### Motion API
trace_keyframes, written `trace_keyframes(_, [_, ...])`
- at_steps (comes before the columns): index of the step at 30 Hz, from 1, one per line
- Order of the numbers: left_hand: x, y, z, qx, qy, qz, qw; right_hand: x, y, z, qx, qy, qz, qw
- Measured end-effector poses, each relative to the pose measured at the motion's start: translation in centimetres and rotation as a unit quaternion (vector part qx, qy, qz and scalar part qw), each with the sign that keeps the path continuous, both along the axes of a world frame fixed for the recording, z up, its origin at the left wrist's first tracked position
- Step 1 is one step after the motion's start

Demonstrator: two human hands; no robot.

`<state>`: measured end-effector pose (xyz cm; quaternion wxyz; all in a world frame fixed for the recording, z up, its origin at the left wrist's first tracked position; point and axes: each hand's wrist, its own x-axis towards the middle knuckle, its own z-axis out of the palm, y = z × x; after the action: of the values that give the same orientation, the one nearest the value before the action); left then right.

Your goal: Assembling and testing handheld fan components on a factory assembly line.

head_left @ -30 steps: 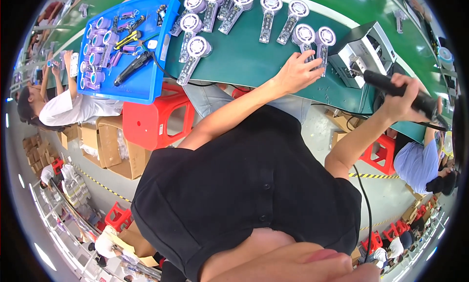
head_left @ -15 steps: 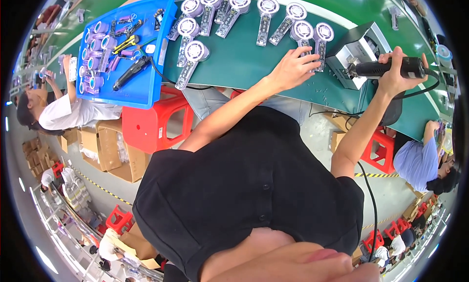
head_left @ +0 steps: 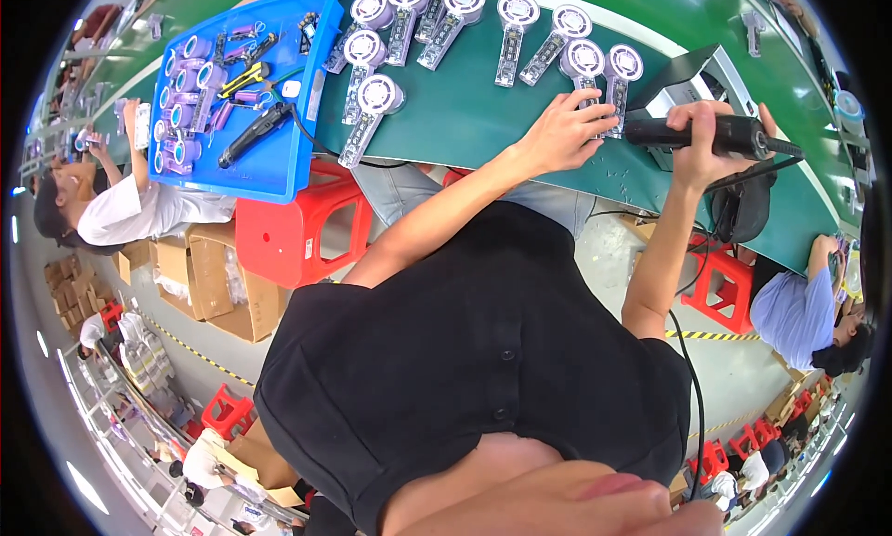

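My right hand (head_left: 697, 150) is wrapped round a black corded electric screwdriver (head_left: 683, 134), held nearly level above the bench. Its front end points left, close to two upright-lying handheld fan bodies. My left hand (head_left: 569, 132) has its fingers over the handle of one handheld fan body (head_left: 583, 58), which has a round white-and-purple head and a clear handle with electronics showing. Beside it lies another fan body (head_left: 623, 64), close to my fingertips. My fingers hide part of the handles. Several similar fan bodies (head_left: 378, 95) lie along the bench to the left.
Small loose screws (head_left: 624, 172) lie on the green bench (head_left: 455, 118). A grey box-shaped device (head_left: 688, 81) stands behind the screwdriver. On the left, a blue tray (head_left: 302, 155) holds fan parts and another black screwdriver. A red stool (head_left: 283, 243) stands below it; co-workers sit at both sides.
My right hand has brought the screwdriver left, away from the front of the grey device and toward the fan bodies. My left hand stays nearly in place.
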<state>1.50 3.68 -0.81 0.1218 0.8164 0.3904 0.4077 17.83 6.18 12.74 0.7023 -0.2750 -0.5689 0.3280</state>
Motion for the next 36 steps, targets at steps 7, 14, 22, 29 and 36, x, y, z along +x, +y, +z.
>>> trace_keyframes(7, [0.1, -0.1, 0.0, -0.005, 0.004, 0.004, 1.0, -1.0, -0.1, -1.2, 0.028, -0.029, -0.004, 0.999])
trace_keyframes(14, [-0.2, 0.0, 0.5, 0.005, 0.011, 0.002, 1.0, -1.4, -0.7, -3.8, 0.087, -0.099, -0.028, 0.991])
trace_keyframes(22, [-0.4, 0.1, 0.7, 0.036, 0.031, -0.002, 0.999, -1.5, -1.3, -4.0, 0.092, -0.113, -0.007, 0.989])
trace_keyframes(29, [-0.3, 0.2, 0.8, 0.031, 0.014, -0.009, 0.999, -0.1, -0.7, -2.2, 0.064, -0.062, 0.15, 0.985])
trace_keyframes(36, [-0.5, 0.1, 0.4, 0.03, 0.02, -0.002, 0.999, -1.2, -0.8, -2.6, 0.064, -0.049, 0.178, 0.981])
